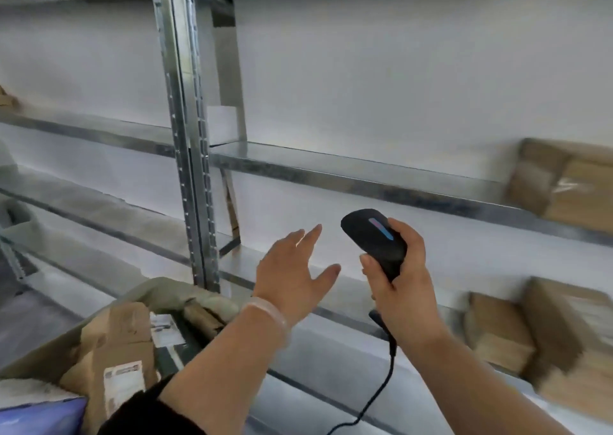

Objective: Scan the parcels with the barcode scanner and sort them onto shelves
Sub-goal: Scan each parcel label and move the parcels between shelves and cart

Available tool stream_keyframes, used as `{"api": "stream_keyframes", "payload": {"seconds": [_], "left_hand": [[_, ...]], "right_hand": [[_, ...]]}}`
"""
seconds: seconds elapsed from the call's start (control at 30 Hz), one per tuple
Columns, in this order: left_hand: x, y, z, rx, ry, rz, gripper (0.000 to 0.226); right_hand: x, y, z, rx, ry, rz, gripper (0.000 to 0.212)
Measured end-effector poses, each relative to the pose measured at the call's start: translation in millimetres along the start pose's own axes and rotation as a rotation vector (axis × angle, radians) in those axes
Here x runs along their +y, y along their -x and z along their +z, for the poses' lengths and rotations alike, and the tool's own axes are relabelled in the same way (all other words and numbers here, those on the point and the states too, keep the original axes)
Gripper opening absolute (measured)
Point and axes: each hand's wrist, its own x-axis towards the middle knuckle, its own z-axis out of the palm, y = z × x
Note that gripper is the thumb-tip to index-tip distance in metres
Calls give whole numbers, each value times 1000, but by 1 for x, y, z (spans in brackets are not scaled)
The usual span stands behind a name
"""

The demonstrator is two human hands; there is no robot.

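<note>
Right hand [403,282]: grip closed round the handle of the barcode scanner [374,239]. The scanner head is tipped up toward the shelving, with the lit strip on top facing the camera. Its cable [381,385] drops out of the bottom edge of the frame. No parcel is in front of the scan window, so I read it as held at the ready, not scanning. Left hand [292,268]: grip open, fingers straight and spread, back of hand to camera, holding nothing. It hovers mid-frame just left of the scanner, in front of the lower shelf [351,297]. Unsorted parcels are at lower left in an olive bin [159,288]. The top brown parcel [116,341] has its white label [124,385] facing up, probably so it scans without flipping. Sorted cardboard boxes are at right: upper boxes [570,182] on the middle shelf [365,177], lower boxes [530,335] on the shelf below. Motion blur there, so I can't tell the count. Judgement: between parcels. The split makes sense, with the empty hand free to pick from the bin and the other dedicated to the scanner. Risk: the slack cable could snag on the bin rim.
</note>
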Motion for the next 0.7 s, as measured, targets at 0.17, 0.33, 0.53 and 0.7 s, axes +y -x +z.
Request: {"api": "stream_keyframes", "payload": {"seconds": [0.17,0.33,0.53,0.7], "left_hand": [[107,6,24,-48,52,202,73],[207,23,51,-84,95,359,71],[336,48,76,-124,208,516,67],[432,71,110,-158,283,596,67]], "right_hand": [[-15,21,-109,184,107,5,53],[-29,48,-209,310,196,-10,54],[-42,77,-331,456,317,-18,57],[-41,108,-434,539,424,-12,52]]}}
